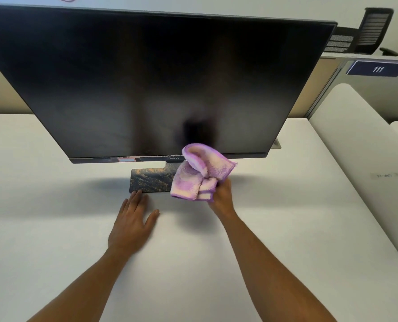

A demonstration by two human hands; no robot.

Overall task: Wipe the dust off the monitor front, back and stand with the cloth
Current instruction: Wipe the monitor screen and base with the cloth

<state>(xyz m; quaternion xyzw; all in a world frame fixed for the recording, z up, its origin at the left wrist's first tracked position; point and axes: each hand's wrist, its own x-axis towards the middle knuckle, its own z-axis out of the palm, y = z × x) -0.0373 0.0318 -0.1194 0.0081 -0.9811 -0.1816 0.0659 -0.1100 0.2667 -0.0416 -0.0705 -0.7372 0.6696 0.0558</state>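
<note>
A large black monitor [146,84] stands in front of me on a white desk, its dark screen off. Its flat stand base [146,181], dark with a gold marbled pattern, shows under the bottom bezel. My right hand [222,196] grips a bunched purple and white cloth [200,173], held in front of the lower edge of the screen and over the right end of the base. My left hand [133,223] lies flat on the desk, fingers spread, fingertips at the front edge of the base. The monitor's back is hidden.
The white desk [54,228] runs left and right. A pale partition panel [360,159] borders it on the right. Behind it are a blue sign marked 111 [378,69] and a black mesh chair back [374,29].
</note>
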